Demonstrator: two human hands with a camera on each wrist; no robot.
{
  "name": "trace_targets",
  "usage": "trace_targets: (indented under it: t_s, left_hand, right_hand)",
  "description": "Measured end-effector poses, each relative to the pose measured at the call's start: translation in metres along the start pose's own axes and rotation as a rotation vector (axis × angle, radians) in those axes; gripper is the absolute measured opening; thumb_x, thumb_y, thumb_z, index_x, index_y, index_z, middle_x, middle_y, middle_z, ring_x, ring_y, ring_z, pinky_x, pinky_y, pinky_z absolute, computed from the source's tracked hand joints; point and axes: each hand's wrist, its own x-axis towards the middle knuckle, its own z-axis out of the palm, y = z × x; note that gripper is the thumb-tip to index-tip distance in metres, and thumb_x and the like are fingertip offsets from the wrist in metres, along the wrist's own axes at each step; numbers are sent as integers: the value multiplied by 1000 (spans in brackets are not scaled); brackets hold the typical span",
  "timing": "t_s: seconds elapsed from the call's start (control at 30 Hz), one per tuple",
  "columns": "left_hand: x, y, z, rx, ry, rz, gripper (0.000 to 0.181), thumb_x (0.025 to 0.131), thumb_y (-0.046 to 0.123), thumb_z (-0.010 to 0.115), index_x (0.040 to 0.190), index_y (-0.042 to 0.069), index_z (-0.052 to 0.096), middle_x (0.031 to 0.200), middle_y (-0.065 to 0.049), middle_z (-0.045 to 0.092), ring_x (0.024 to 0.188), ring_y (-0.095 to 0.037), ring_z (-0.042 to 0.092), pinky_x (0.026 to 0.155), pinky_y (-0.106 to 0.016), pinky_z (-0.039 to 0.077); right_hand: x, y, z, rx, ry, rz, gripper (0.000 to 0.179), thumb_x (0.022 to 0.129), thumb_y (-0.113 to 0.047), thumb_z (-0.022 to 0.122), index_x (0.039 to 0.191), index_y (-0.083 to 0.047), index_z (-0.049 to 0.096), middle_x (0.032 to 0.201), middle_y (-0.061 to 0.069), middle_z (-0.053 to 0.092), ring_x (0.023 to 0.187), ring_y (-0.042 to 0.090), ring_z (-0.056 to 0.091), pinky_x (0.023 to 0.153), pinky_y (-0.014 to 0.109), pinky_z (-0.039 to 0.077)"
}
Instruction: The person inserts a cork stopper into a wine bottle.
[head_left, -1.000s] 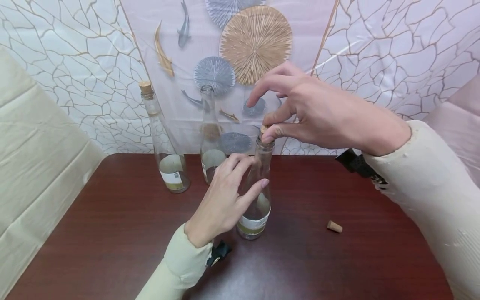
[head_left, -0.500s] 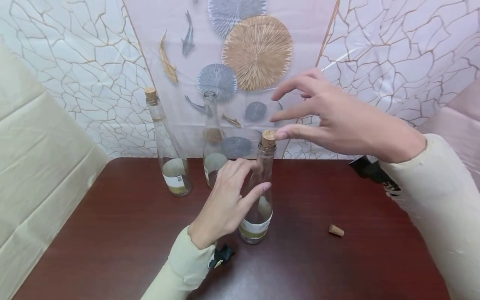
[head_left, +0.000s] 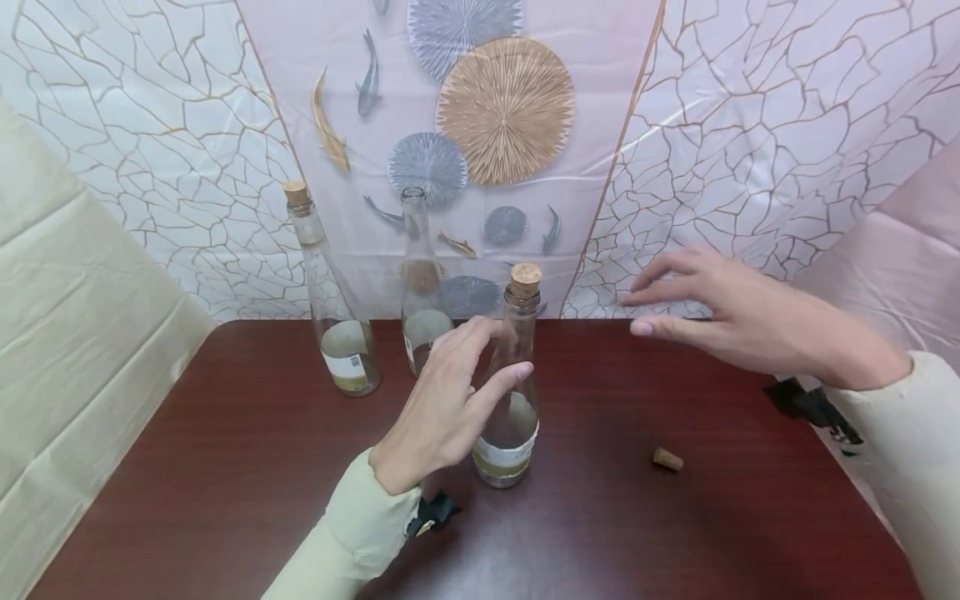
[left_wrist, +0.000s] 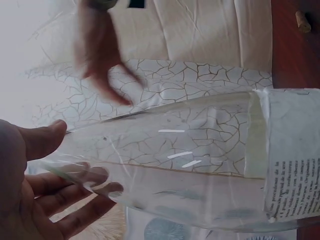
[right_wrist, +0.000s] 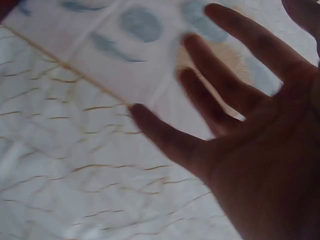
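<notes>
My left hand [head_left: 438, 404] holds a clear glass bottle [head_left: 517, 408] round its upper body, thumb on the near side and fingers behind. In the left wrist view the fingers [left_wrist: 82, 220] show past the glass, which carries a white paper label [left_wrist: 295, 155]. A cork [head_left: 526, 280] sits in this bottle's mouth, its top standing above the rim. Off to the right, my right hand [head_left: 750, 321] hovers above the table with fingers spread, holding nothing. Its palm and parted fingers fill the right side of the right wrist view. A second, smaller-looking cork [head_left: 667, 459] lies on the tabletop below it.
At the back left stands another bottle [head_left: 348, 358] with a cork [head_left: 296, 194] in its mouth. Beside it is an uncorked bottle [head_left: 416, 283], partly behind my left hand. The dark red table [head_left: 225, 500] ends at a patterned cloth backdrop [head_left: 502, 108].
My right hand has let go of the cork in the bottle's mouth and moved right and lower, its fingers spreading. The left hand stays on the bottle.
</notes>
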Motion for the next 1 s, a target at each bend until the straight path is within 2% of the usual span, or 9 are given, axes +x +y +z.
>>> trace_targets:
  t_s: [0.1,0.3,0.47,0.57,0.73,0.83,1.0]
  left_hand:
    - [-2,-2,-5,-55,-6,-16,22,96,39,56,109,21,56,99,11,55,95,-7,52,90,-30,41]
    - [-6,-4,-19,-118,-9,-74,20,95,37,57,109,23,56,97,12,55,92,-5,51,78,-24,45]
    - [-10,-8,-31,-122,-3,-106,16,95,35,59,108,25,57,98,13,56,91,-4,54,78,-26,48]
    - [-12,-12,-39,-120,11,-130,16,95,35,59,108,25,57,100,14,57,92,-3,56,79,-26,49]
    - [-16,-21,-55,-109,54,-150,17,94,32,61,106,20,58,99,14,57,91,-3,56,79,-26,52]
    - [-18,-28,-65,-82,83,-150,15,94,29,61,104,19,58,96,11,57,90,-5,56,83,-28,52]
    - [-24,-40,-80,-17,113,-182,14,95,28,60,105,17,58,98,8,60,89,-6,58,82,-30,52]
  right_hand:
    - [-14,14,22,20,-67,80,25,90,-38,65,115,-31,68,117,-11,60,115,12,50,97,42,39]
    - [-45,38,74,15,-154,134,31,92,-48,59,115,-29,67,110,-13,63,108,12,59,93,41,47]
    - [-67,49,106,34,-212,197,32,88,-48,64,111,-27,68,108,-11,64,107,13,62,91,39,49]
    - [-77,54,117,40,-242,236,28,86,-43,68,110,-27,67,109,-11,64,107,15,62,91,39,50]
    - [-90,62,129,51,-245,258,24,85,-35,71,106,-25,68,106,-10,66,104,15,63,86,36,51]
    - [-97,66,135,71,-243,289,22,85,-32,71,105,-24,69,104,-12,66,101,11,63,84,32,51]
    - [-105,71,148,132,-234,269,20,85,-32,71,103,-24,68,97,-17,66,93,2,63,81,29,52]
